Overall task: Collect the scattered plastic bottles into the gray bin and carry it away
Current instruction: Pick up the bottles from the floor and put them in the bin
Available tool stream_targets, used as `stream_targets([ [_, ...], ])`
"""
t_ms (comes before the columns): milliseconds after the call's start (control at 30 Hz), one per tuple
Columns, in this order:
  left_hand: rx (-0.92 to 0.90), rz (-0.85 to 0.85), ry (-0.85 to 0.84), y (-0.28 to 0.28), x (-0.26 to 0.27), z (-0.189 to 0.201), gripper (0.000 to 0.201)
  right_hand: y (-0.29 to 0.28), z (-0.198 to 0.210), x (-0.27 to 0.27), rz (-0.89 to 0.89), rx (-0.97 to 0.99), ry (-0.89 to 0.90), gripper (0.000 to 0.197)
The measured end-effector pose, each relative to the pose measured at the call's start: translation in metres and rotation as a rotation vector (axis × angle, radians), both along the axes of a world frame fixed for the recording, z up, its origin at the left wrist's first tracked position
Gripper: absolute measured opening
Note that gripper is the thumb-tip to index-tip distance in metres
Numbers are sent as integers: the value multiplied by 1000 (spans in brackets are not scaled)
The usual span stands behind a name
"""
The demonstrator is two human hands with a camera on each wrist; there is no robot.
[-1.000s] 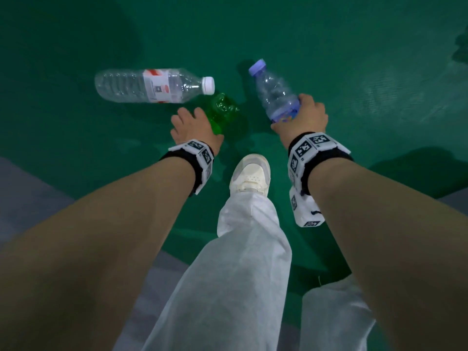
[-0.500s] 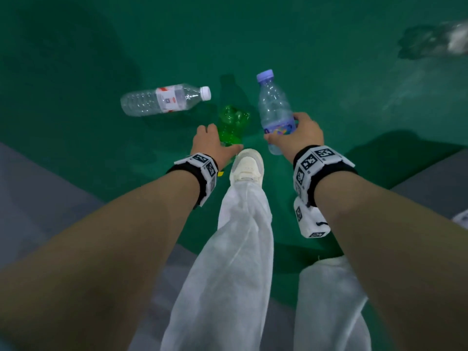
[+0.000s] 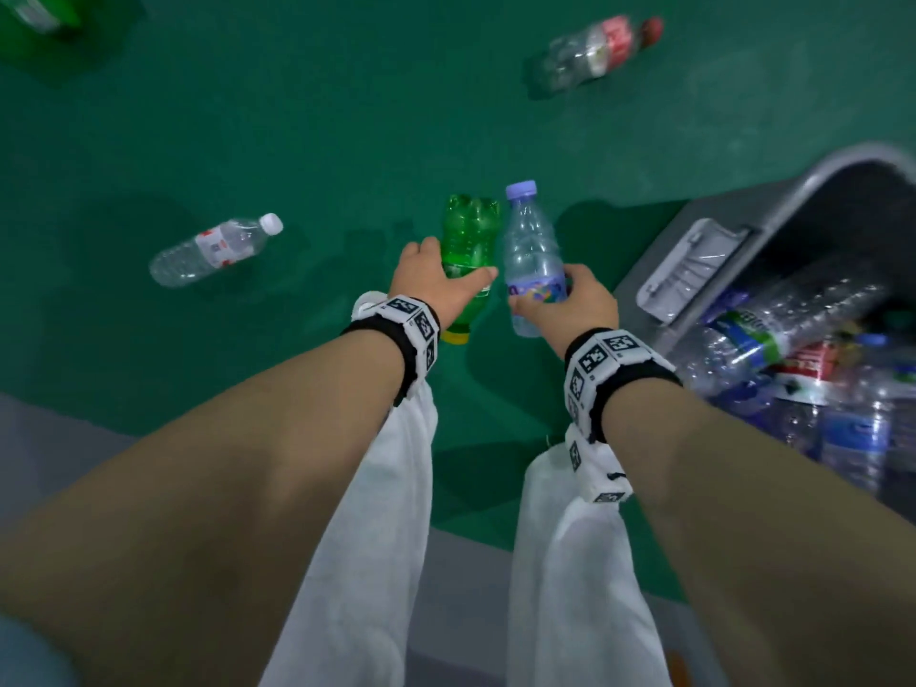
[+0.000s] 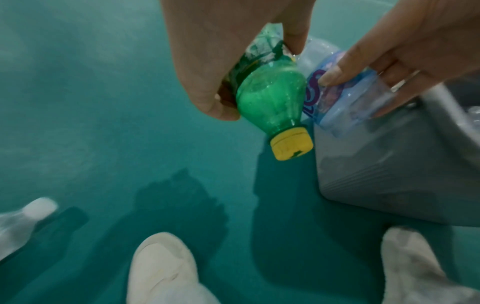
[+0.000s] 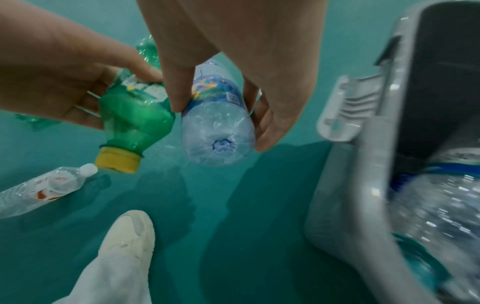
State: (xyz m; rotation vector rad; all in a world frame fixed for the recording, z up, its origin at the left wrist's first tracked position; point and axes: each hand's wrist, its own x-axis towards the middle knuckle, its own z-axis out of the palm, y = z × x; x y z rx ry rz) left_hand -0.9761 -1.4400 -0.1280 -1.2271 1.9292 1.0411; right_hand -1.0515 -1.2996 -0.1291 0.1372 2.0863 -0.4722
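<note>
Overhead, my left hand (image 3: 436, 280) grips a green soda bottle (image 3: 468, 245), base forward; my right hand (image 3: 575, 302) grips a clear water bottle (image 3: 530, 250), lavender cap forward. Both are held above the green floor (image 3: 297, 141), beside the gray bin (image 3: 704, 260) of bottles. Only the wrist views show the yellow cap (image 4: 291, 145) pointing down. Two more bottles, a white-capped one (image 3: 215, 250) and a red-labelled one (image 3: 595, 49), lie apart, visible overhead.
</note>
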Motion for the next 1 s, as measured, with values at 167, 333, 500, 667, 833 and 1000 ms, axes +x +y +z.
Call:
stream_targets([
  [167,45,-84,66,76,-38,25,88,80,24,-9,-198,-30,63,50],
  [333,12,10,112,136,-62,43,85,139,42,-18,-403,-149,68,52],
  [500,13,-170,162,196,-86,63,82,200,51,-32,-517,-126,85,56],
  [667,48,-305,147,249,-113,60,85,254,53,-46,-607,-93,94,54],
  [833,-4,-411,108,293,-142,47,86,295,44,-58,-698,-99,71,52],
  [1000,-98,-402,104,306,-177,28,82,297,23,-82,-802,-118,45,67],
])
